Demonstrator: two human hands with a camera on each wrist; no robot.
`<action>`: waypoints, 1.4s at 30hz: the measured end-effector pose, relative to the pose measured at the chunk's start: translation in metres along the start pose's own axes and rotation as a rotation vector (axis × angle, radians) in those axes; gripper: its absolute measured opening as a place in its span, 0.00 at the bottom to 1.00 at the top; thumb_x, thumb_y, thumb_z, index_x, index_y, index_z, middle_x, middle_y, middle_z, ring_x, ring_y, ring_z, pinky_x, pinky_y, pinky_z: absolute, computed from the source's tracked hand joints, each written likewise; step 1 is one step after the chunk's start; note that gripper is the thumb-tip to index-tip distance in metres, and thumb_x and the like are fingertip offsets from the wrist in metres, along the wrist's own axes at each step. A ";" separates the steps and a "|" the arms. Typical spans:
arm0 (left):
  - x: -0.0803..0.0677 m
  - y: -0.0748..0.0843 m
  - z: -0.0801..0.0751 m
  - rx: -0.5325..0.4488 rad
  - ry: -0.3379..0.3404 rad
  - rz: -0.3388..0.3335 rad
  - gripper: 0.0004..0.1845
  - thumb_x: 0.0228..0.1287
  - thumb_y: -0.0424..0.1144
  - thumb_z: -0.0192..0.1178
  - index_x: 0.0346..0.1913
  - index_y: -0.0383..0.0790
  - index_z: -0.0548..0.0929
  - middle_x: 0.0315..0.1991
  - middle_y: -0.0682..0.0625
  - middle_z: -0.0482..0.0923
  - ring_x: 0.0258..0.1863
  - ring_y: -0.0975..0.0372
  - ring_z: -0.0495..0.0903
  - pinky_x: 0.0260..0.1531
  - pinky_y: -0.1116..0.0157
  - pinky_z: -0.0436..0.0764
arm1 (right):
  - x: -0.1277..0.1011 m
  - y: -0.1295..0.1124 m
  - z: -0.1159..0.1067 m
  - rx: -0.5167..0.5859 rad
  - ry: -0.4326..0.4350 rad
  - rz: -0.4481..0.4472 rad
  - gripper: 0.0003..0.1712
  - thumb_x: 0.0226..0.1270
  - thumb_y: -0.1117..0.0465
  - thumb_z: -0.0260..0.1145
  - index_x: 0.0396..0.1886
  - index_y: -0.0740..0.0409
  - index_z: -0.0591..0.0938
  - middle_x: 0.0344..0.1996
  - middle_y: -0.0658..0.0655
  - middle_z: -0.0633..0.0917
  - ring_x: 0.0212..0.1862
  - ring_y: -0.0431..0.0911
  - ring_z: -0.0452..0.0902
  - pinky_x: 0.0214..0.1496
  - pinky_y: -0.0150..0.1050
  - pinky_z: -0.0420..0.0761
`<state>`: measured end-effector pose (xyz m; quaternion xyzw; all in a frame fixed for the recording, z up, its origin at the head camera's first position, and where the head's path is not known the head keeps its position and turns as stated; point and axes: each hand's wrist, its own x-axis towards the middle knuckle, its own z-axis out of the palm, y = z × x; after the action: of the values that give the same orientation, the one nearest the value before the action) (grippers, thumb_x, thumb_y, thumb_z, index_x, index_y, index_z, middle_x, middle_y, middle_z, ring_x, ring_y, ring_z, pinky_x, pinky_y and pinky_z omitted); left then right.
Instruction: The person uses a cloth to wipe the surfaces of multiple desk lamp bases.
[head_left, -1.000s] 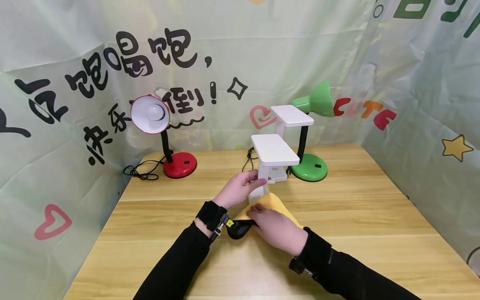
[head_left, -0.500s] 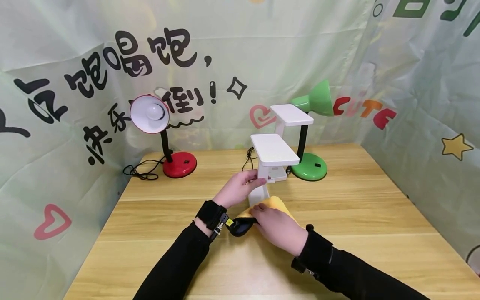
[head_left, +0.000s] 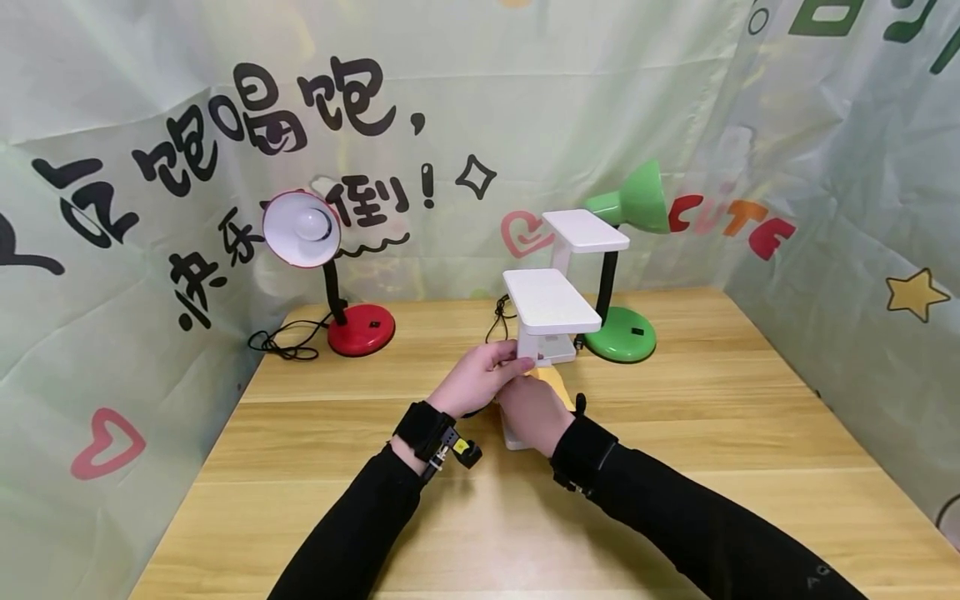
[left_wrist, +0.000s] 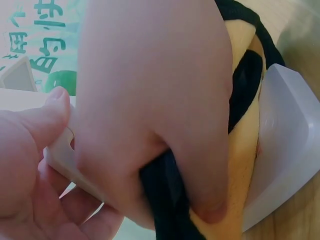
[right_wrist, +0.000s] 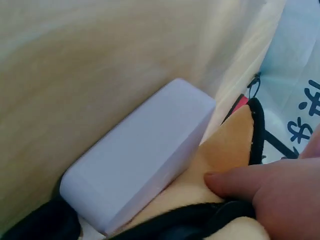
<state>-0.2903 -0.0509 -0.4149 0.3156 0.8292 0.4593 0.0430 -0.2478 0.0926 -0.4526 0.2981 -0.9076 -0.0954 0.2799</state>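
Observation:
A white stand with a flat rectangular top [head_left: 553, 304] rises from the middle of the table. My left hand [head_left: 478, 379] grips its upright post just under the top, thumb in front. Lower down, my right hand [head_left: 534, 413] holds a yellow cloth with black edging [left_wrist: 239, 182] against the post, by the base. A fold of the black edging shows between the right hand's fingers in the left wrist view. The stand's white base [right_wrist: 137, 155] shows beside the cloth in the right wrist view. Much of the cloth is hidden behind the right hand.
A second white stand [head_left: 585, 229] is right behind the first. Back right, a green desk lamp [head_left: 621, 335] stands beside it. A red desk lamp [head_left: 360, 330] with a coiled black cord [head_left: 288, 343] is at the back left. Printed fabric [head_left: 435, 108] hangs around the wooden table [head_left: 337, 433].
My right hand has moved up and away from me with the cloth, from over the base to the lower post beside my left hand. The near end of the base is uncovered. My left hand stays put.

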 end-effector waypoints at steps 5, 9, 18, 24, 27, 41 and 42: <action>0.002 -0.001 0.000 -0.005 -0.009 0.009 0.19 0.74 0.59 0.54 0.58 0.57 0.84 0.54 0.62 0.84 0.55 0.68 0.81 0.56 0.61 0.79 | -0.003 -0.004 -0.012 0.004 -0.067 -0.013 0.03 0.64 0.65 0.69 0.32 0.58 0.83 0.26 0.53 0.84 0.30 0.44 0.82 0.25 0.35 0.83; 0.002 -0.001 0.000 -0.008 -0.018 0.007 0.21 0.74 0.59 0.53 0.61 0.56 0.83 0.57 0.61 0.84 0.58 0.67 0.81 0.58 0.61 0.79 | -0.014 -0.012 -0.029 0.115 -0.167 -0.012 0.06 0.63 0.64 0.71 0.33 0.58 0.81 0.26 0.53 0.83 0.31 0.47 0.82 0.24 0.36 0.81; 0.001 -0.003 -0.001 -0.013 -0.008 0.004 0.20 0.75 0.57 0.54 0.61 0.57 0.83 0.58 0.61 0.84 0.60 0.67 0.81 0.59 0.59 0.80 | -0.042 -0.030 -0.063 0.224 -0.280 0.030 0.03 0.66 0.68 0.68 0.37 0.60 0.82 0.31 0.54 0.83 0.36 0.47 0.82 0.26 0.38 0.82; 0.000 -0.003 -0.001 -0.022 -0.002 0.005 0.16 0.75 0.56 0.55 0.58 0.61 0.84 0.56 0.61 0.84 0.58 0.67 0.81 0.58 0.60 0.80 | -0.040 -0.033 -0.059 0.201 -0.249 0.041 0.03 0.66 0.68 0.68 0.38 0.60 0.83 0.33 0.55 0.84 0.38 0.48 0.82 0.25 0.38 0.82; 0.000 -0.001 -0.001 -0.029 -0.010 0.003 0.17 0.75 0.56 0.54 0.60 0.60 0.83 0.58 0.60 0.84 0.59 0.67 0.81 0.59 0.60 0.80 | -0.032 -0.029 -0.051 0.201 -0.247 0.038 0.01 0.66 0.69 0.68 0.36 0.61 0.83 0.31 0.56 0.85 0.35 0.49 0.82 0.25 0.39 0.81; 0.001 0.000 -0.001 -0.019 -0.009 -0.001 0.20 0.74 0.58 0.55 0.58 0.55 0.85 0.54 0.62 0.84 0.55 0.68 0.81 0.58 0.61 0.78 | 0.010 -0.005 0.001 0.174 -0.157 0.076 0.05 0.68 0.69 0.66 0.40 0.66 0.85 0.38 0.61 0.88 0.41 0.52 0.85 0.42 0.45 0.86; 0.001 -0.001 -0.001 -0.020 -0.010 0.002 0.20 0.74 0.58 0.55 0.58 0.55 0.85 0.54 0.63 0.84 0.56 0.69 0.81 0.58 0.61 0.78 | 0.011 -0.005 0.004 0.165 -0.154 0.078 0.05 0.69 0.68 0.65 0.41 0.66 0.85 0.40 0.62 0.88 0.43 0.52 0.85 0.44 0.45 0.86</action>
<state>-0.2915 -0.0514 -0.4146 0.3182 0.8241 0.4660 0.0500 -0.2550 0.0820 -0.4520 0.2763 -0.9421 -0.0321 0.1873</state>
